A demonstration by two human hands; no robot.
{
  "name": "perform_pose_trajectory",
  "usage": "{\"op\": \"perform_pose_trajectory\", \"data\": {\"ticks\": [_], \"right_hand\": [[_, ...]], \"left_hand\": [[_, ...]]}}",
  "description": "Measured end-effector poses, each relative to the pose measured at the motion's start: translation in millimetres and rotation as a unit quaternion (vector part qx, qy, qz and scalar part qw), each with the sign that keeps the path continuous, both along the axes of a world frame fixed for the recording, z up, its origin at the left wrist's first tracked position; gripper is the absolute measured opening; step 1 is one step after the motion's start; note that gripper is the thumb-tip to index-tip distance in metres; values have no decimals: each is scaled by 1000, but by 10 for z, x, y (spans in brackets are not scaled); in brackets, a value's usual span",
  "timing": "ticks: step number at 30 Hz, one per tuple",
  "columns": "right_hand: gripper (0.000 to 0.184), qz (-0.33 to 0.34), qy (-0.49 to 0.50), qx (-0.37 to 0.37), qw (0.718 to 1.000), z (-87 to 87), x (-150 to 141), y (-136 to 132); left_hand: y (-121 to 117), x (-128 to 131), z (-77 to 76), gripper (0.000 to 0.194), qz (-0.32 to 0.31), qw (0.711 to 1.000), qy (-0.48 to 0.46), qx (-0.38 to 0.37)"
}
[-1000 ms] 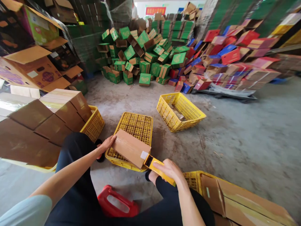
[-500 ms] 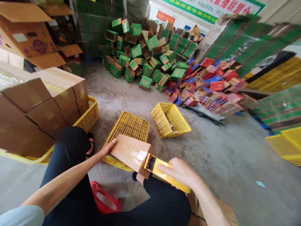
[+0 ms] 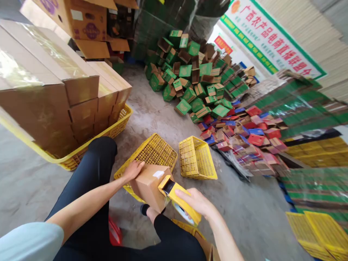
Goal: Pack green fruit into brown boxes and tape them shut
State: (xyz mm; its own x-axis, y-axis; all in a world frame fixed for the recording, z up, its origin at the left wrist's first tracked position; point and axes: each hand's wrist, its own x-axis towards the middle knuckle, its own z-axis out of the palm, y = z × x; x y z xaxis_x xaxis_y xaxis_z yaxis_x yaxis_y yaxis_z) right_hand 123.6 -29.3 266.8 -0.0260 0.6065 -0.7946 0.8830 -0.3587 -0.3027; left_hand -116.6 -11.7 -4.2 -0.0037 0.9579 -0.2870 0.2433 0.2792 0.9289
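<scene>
Brown cardboard fills the middle of my head view: a small rectangular carton with a white label (image 3: 150, 185), tilted over the near end of a yellow plastic lattice crate (image 3: 156, 150). My left hand (image 3: 134, 169) lies on its upper left edge — whether the fingers grip, I cannot tell. My right hand (image 3: 193, 201) is wrapped round a yellow tape dispenser (image 3: 188, 209), its head against the carton's right side. Beyond sit an open yellow plastic crate (image 3: 187, 156) and heaped green cardboard boxes (image 3: 187, 95).
</scene>
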Motion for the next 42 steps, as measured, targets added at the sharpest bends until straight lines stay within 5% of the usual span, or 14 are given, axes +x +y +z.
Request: {"op": "perform_pose_trajectory", "data": {"ticks": [5, 10, 15, 21, 27, 42], "right_hand": [[57, 0, 45, 18, 999, -119, -334, 97], [57, -15, 55, 40, 998, -173, -291, 209], [55, -29, 68, 53, 996, -182, -174, 106], [56, -38, 85, 55, 994, -204, -126, -161], [62, -63, 108, 55, 991, -314, 0, -407], [70, -85, 159, 76, 981, -437, 328, -795]], "left_hand": [[26, -269, 556, 69, -4, 981, -97, 168], [-100, -475, 962, 64, -214, 893, -50, 392], [-90, -383, 857, 87, -298, 799, 69, 518], [-80, -259, 700, 74, -281, 751, 124, 584], [-109, -180, 671, 51, -262, 765, 183, 560], [-155, -257, 651, 53, -273, 763, 237, 536]]}}
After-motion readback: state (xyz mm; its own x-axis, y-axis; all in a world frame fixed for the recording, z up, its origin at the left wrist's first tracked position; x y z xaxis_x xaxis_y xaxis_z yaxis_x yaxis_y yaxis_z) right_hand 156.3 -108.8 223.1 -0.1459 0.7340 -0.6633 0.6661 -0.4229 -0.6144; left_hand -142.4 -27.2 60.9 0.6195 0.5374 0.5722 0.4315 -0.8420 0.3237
